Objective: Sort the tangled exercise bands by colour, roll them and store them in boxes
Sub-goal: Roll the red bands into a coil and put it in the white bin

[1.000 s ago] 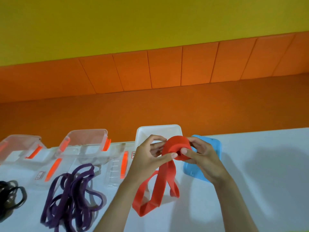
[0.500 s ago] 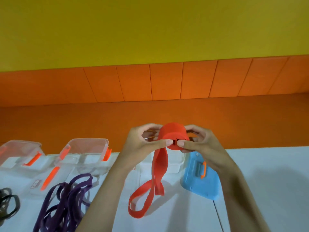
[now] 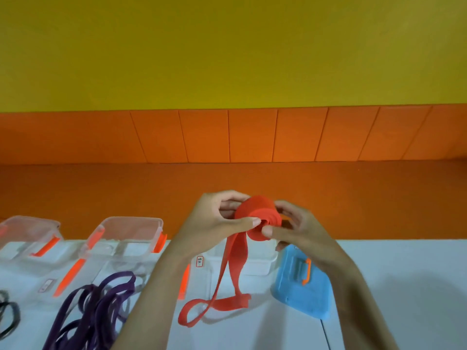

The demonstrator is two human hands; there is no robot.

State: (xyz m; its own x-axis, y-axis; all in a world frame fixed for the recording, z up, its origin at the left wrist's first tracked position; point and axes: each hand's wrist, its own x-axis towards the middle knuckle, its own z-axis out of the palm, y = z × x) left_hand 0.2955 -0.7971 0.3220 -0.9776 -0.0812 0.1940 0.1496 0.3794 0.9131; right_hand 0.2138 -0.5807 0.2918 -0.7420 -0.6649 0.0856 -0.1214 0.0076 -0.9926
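Note:
Both hands hold a partly rolled red band (image 3: 256, 218) above the white table. My left hand (image 3: 214, 223) grips the roll from the left, thumb on its front. From the right my right hand (image 3: 298, 228) pinches it. The band's loose tail (image 3: 227, 286) hangs down and loops on the table. A tangle of purple bands (image 3: 96, 311) lies at the lower left, and black bands (image 3: 7, 314) show at the left edge. Two clear boxes with orange clips (image 3: 131, 231) (image 3: 27, 231) stand at the table's far edge.
A white box (image 3: 257, 261) sits under the hands, partly hidden. A blue lid with an orange clip (image 3: 300, 284) lies to its right. Clear lids (image 3: 65, 269) lie in front of the clear boxes. An orange padded bench and yellow wall are behind the table.
The hands have kept turning the roll, which is now thicker, and the loose red tail is shorter. The camera view has tilted upward, so the table sits lower in the frame.

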